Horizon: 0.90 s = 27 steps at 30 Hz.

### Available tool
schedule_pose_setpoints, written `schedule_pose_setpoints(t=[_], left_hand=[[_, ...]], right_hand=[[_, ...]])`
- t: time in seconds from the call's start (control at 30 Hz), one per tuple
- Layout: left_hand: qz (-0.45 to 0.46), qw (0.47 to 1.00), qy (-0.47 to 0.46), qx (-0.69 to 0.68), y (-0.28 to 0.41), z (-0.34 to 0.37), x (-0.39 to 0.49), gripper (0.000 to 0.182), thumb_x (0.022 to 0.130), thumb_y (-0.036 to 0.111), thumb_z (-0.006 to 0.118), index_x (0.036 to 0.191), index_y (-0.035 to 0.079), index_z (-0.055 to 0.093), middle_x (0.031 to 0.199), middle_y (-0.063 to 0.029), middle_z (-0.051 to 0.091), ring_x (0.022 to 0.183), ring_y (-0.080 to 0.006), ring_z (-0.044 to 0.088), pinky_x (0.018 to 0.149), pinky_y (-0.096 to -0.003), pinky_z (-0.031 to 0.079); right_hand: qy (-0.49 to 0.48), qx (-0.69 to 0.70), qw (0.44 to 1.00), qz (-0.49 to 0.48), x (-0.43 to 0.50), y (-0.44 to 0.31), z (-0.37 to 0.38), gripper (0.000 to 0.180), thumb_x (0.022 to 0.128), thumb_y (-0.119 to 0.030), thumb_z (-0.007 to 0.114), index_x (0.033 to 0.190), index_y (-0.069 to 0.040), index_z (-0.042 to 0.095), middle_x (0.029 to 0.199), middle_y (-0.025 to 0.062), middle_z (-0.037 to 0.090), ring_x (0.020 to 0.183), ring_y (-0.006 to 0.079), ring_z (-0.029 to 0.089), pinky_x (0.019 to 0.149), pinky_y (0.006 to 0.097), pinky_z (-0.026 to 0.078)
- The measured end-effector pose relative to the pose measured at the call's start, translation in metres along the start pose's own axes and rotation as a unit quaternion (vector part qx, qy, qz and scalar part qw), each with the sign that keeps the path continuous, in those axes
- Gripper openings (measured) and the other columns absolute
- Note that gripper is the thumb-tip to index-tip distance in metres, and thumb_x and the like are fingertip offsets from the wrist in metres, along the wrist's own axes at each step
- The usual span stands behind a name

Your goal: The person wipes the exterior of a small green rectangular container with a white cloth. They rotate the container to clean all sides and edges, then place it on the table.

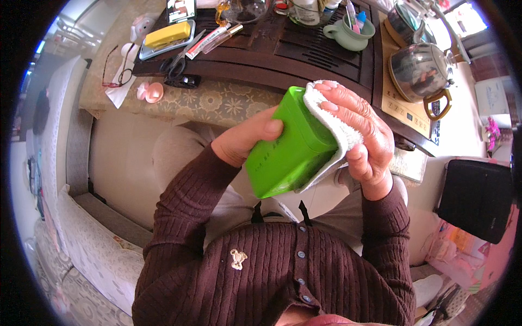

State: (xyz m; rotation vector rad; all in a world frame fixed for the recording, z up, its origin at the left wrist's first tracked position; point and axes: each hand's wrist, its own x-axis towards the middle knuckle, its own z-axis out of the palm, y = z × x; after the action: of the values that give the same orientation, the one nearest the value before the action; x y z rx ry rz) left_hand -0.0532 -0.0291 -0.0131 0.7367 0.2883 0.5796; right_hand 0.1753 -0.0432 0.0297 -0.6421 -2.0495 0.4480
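A bright green plastic box (pixel 281 155) is tilted above my lap, with small marks along its upper face. My left hand (pixel 255 132) grips it from the left, thumb pressed on that face and the other fingers hidden behind. On the box's right side lies a folded white terry cloth (pixel 332 118). My right hand (pixel 363 126) holds this cloth flat against the box, fingers spread over it and thumb bent at its near edge. The cloth hides most of the box's right side.
Ahead stands a dark wooden tea tray (pixel 261 53) on a patterned tablecloth (pixel 216 100). Scissors (pixel 179 57), a yellow block (pixel 167 34), eyeglasses (pixel 122 75) and a green pot (pixel 350 34) are there. A metal kettle (pixel 420 71) sits at right, a black case (pixel 475 199) below.
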Motion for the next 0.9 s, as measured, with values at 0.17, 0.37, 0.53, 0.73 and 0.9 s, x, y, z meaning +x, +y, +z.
schedule_pose_setpoints(t=[0.17,0.37,0.53,0.73,0.9], left_hand=[[0.005,0.997,0.006,-0.081,-0.002,0.001,-0.003,0.103,0.074,0.063,0.076,0.149,0.004,0.038,0.145,-0.0130,0.050,0.130,-0.0245,0.052,0.110,-0.0376,0.042],[0.049,0.995,0.050,-0.073,0.000,0.003,-0.002,0.101,0.073,0.063,0.076,0.147,0.004,0.041,0.143,-0.0137,0.052,0.129,-0.0247,0.054,0.109,-0.0380,0.043],[0.099,0.990,0.083,0.063,-0.001,0.001,0.003,0.102,0.072,0.066,0.075,0.146,0.004,0.042,0.137,-0.0094,0.056,0.122,-0.0183,0.056,0.104,-0.0332,0.045],[0.152,0.978,0.135,0.038,-0.002,0.000,0.007,0.101,0.075,0.070,0.071,0.145,0.004,0.042,0.137,-0.0087,0.056,0.120,-0.0173,0.057,0.101,-0.0317,0.047],[0.142,0.979,0.130,0.064,0.000,0.000,0.007,0.101,0.073,0.071,0.072,0.143,0.003,0.045,0.135,-0.0081,0.057,0.120,-0.0164,0.057,0.101,-0.0308,0.046]], right_hand=[[0.042,0.133,0.989,0.049,-0.006,0.004,0.011,0.052,0.099,-0.040,0.049,0.128,0.001,0.060,0.138,0.0263,0.054,0.130,0.0393,0.051,0.109,0.0472,0.039],[0.109,0.201,0.967,0.109,-0.013,-0.002,0.036,0.068,0.102,-0.038,0.045,0.151,0.005,0.028,0.158,0.0275,0.026,0.143,0.0330,0.035,0.117,0.0429,0.025],[0.132,0.245,0.950,0.140,-0.012,-0.005,0.041,0.060,0.105,-0.020,0.038,0.154,0.006,0.015,0.159,0.0245,0.024,0.145,0.0315,0.032,0.119,0.0396,0.022],[0.100,0.088,0.971,0.200,-0.022,-0.012,0.048,0.060,0.102,-0.006,0.044,0.153,0.009,0.016,0.149,0.0242,0.042,0.137,0.0295,0.044,0.112,0.0355,0.033],[0.114,0.125,0.958,0.231,-0.027,-0.012,0.049,0.067,0.101,-0.011,0.051,0.154,0.008,0.014,0.141,0.0218,0.049,0.127,0.0264,0.051,0.107,0.0353,0.038]])
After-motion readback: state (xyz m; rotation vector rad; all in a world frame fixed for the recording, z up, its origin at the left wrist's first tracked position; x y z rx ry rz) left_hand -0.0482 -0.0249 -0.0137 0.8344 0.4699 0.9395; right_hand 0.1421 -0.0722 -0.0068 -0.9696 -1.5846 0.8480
